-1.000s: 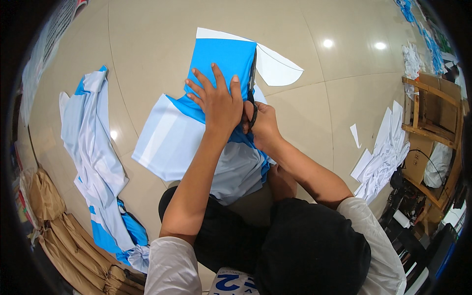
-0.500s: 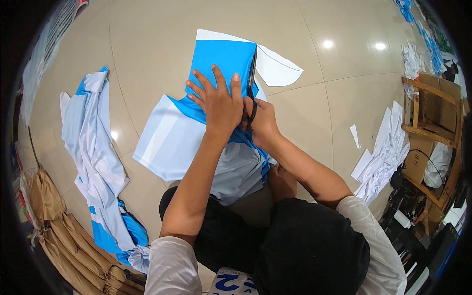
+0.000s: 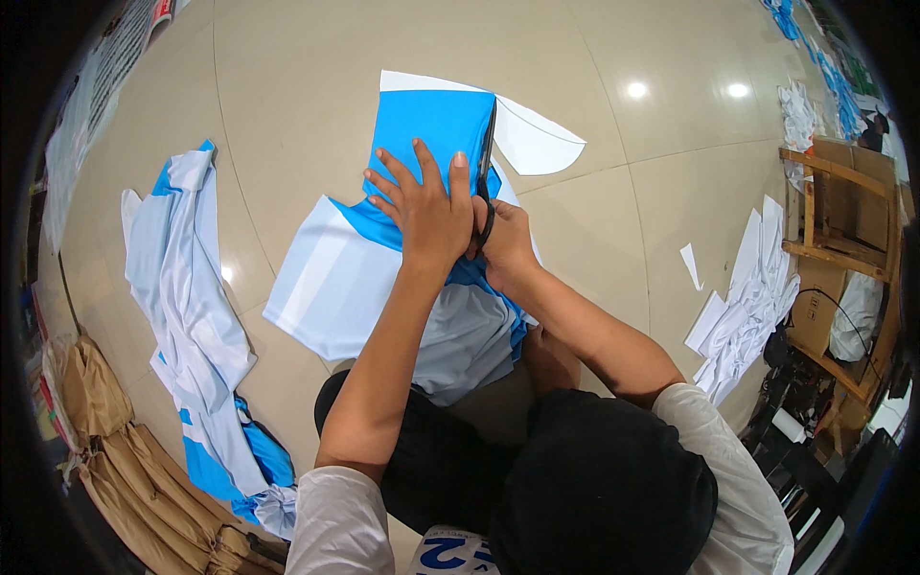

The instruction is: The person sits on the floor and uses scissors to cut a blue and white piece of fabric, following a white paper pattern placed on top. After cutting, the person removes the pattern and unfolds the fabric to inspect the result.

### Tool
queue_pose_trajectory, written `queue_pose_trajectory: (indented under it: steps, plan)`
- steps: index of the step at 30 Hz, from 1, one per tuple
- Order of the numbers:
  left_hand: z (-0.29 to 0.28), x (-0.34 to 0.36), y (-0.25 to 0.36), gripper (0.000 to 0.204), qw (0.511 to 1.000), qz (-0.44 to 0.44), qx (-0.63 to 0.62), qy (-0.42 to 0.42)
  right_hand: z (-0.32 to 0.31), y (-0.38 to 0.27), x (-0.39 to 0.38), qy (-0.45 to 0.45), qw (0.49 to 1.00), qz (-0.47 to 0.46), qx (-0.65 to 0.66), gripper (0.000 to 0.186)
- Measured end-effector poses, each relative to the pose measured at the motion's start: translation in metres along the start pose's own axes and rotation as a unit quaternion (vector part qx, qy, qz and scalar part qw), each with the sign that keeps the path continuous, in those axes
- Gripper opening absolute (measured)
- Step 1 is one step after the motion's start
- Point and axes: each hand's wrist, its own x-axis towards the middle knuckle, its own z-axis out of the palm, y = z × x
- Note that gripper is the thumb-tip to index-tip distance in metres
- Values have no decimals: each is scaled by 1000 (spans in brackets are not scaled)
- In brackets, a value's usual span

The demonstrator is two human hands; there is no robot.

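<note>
Head view: since 1 second ago little has shifted; left hand [image 3: 428,213] still presses flat, ungripping, on blue fabric [image 3: 431,129] while right hand [image 3: 505,247] grips scissors [image 3: 487,168] along its right edge, so cutting looks barely advanced.

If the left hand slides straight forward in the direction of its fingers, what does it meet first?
The left hand lies flat on the blue fabric, fingers pointing away from the person. Going straight on, it would probably cross more of that fabric, then the white paper pattern at its far edge, then bare floor.

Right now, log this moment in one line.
left hand flat on blue fabric | right hand working scissors along its edge | tiled floor
</note>
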Motion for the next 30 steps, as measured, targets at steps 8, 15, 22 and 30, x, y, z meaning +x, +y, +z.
queue_pose_trajectory:
  steps: [8, 15, 22, 30]
  plan:
    - [0, 0, -1, 87, 1000, 0, -11, 1, 4, -4, -2, 0, 1000, 12, -1, 21]
    - [-2, 0, 1, 88, 1000, -3, -13, -2, 4, -2, 2, 2, 1000, 3, 17, 25]
    - [-3, 0, 2, 89, 1000, -8, -16, -13, 6, -1, 5, -6, 999, -12, 35, 26]
    - [-3, 0, 2, 90, 1000, -11, -14, -19, 10, -1, 6, 14, 999, -7, 40, 26]
